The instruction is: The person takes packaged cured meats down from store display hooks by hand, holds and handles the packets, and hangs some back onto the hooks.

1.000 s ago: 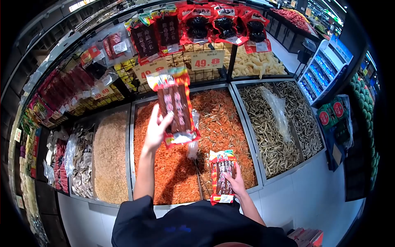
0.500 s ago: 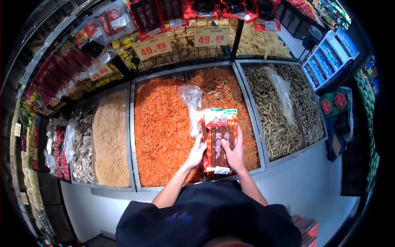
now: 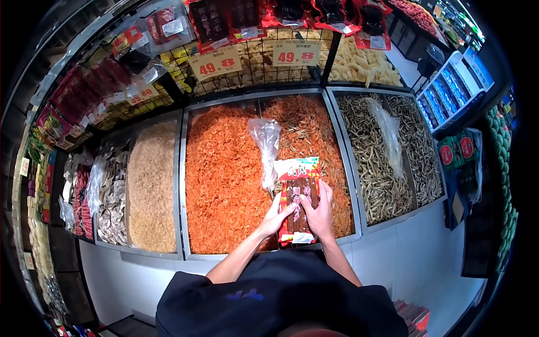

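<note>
A red packet of dark brown sticks (image 3: pixel 296 216) with a white and green top is held upright over the orange bin, near my body. My left hand (image 3: pixel 273 218) grips its left edge, thumb on the front. On the right edge my right hand (image 3: pixel 320 212) holds it, thumb also across the front. Whether a second packet lies behind this one cannot be made out. Just above the packet, a clear plastic bag (image 3: pixel 266 149) rests on the orange dried shrimp (image 3: pixel 219 174).
Bins of small dried fish (image 3: pixel 370 168) stand to the right, pale dried shrimp (image 3: pixel 151 191) to the left. Red packets (image 3: pixel 210 22) hang on a wire rack behind, above price signs (image 3: pixel 296 53). A blue-and-white rack (image 3: pixel 449 92) stands at the right.
My left hand has come down from the upper left with its packet and met my right hand. Since then the packet has dropped slightly and both thumbs are closer together on its front.
</note>
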The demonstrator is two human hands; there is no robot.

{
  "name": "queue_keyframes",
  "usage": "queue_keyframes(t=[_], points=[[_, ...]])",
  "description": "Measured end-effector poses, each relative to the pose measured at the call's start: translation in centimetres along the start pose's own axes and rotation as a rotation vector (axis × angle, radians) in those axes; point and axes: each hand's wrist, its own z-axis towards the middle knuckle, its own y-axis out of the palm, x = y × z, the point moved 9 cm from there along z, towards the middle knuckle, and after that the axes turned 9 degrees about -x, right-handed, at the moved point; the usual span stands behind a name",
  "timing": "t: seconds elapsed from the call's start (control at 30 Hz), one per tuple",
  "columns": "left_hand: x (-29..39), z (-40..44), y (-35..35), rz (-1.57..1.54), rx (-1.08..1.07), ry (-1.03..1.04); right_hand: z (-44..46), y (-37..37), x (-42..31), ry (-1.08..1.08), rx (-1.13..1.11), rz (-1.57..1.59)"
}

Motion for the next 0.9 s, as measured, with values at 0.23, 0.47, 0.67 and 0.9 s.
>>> queue_keyframes(t=[0.23, 0.47, 0.67, 0.9], points=[[0.0, 0.8, -0.2, 0.190, -0.040, -0.001, -0.3, 2.9, 3.0, 0.301, -0.330, 0.875], [11.2, 5.1, -3.5, 1.032, 0.000, -0.186, -2.3, 1.7, 5.6, 0.486, -0.260, 1.081], [36.9, 11.5, -7.4, 1.239, 0.503, 0.552, -4.1, 0.7, 5.1, 0.470, -0.211, 1.108], [49.0, 16.6, -9.4, 1.479, 0.913, 0.830, -5.8, 0.4, 5.7, 0.481, -0.179, 1.189]])
